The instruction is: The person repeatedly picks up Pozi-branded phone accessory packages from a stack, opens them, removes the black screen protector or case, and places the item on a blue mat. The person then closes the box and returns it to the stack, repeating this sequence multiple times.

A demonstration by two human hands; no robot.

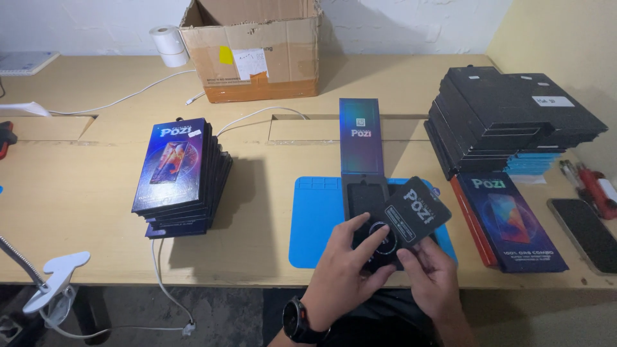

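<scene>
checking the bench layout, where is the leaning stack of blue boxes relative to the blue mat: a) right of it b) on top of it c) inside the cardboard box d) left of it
d: the stack of blue boxes stands on the table's bare wood to the left of the blue mat, apart from it; the cardboard box sits farther back.

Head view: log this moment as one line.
left hand: fingers on black card | right hand: holding black card | under: open black box on blue mat | left: box stack
</scene>
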